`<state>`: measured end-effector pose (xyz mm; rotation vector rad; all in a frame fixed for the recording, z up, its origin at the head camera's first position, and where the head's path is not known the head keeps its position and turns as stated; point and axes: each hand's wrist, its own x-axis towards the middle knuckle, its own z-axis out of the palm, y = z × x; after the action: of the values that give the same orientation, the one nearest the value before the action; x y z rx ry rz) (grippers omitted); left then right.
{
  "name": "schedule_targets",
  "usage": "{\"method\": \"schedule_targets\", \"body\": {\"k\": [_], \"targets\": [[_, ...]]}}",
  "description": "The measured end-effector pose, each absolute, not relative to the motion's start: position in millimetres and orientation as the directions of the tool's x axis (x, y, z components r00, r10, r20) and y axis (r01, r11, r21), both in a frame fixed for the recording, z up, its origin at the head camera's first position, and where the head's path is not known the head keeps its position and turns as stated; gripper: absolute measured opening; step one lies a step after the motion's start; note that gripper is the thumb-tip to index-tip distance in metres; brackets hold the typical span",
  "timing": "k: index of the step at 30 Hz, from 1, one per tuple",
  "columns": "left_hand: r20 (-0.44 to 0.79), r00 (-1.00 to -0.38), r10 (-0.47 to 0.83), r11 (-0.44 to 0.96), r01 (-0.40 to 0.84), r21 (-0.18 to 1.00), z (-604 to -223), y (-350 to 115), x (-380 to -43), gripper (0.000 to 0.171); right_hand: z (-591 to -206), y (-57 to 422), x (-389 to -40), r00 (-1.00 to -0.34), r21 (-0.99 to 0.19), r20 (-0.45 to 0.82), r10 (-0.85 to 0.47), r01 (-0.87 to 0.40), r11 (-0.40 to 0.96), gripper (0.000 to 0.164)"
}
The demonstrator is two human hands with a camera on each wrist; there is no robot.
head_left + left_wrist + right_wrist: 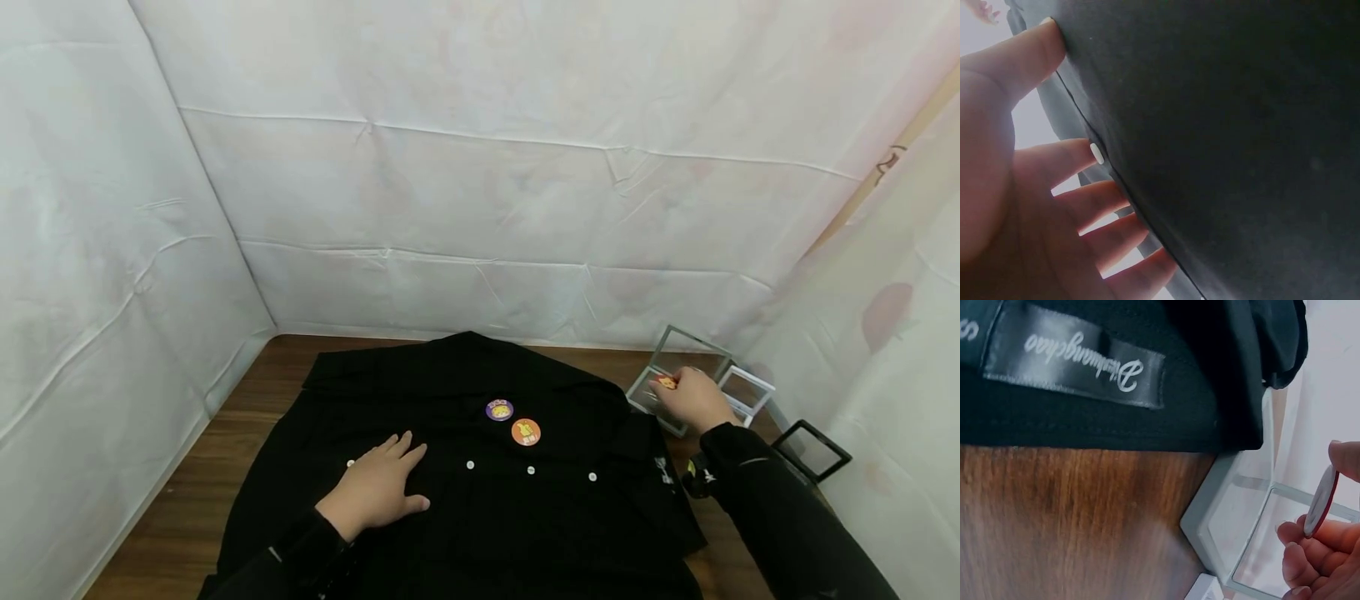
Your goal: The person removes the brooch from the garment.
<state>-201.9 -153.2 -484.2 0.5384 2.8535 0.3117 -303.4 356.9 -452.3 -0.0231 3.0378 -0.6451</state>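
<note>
A black shirt (pixel 480 542) with white buttons is spread out at the centre of the head view. Two round badges lie on it, one purple (pixel 498 409) and one orange (pixel 526 432). My left hand (pixel 375 492) rests on the shirt near the button line, fingers spread and straight. My right hand (pixel 697 398) pinches a red round badge (pixel 665 382) between thumb and fingers, over the grey-framed clear case (pixel 645 402) whose lid stands up. Edge-on in the right wrist view, the badge (pixel 1322 500) shows a pale back and red rim.
Beside the grey case stand a white-framed case (pixel 763 386) and a black-framed one (pixel 832 433). A woven label (pixel 1085 356) is on the shirt near its right edge. White sheeting (pixel 480 200) walls in the brown wooden table (pixel 180 517).
</note>
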Motion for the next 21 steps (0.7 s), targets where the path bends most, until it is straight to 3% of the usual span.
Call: {"method": "schedule_targets", "body": {"k": [21], "targets": [[-0.228, -0.896, 0.382, 0.913, 0.328, 0.242, -481, -151, -203, 0.080, -484, 368, -319, -0.996, -0.281, -0.083, 0.015, 0.038, 0.959, 0.068]]}}
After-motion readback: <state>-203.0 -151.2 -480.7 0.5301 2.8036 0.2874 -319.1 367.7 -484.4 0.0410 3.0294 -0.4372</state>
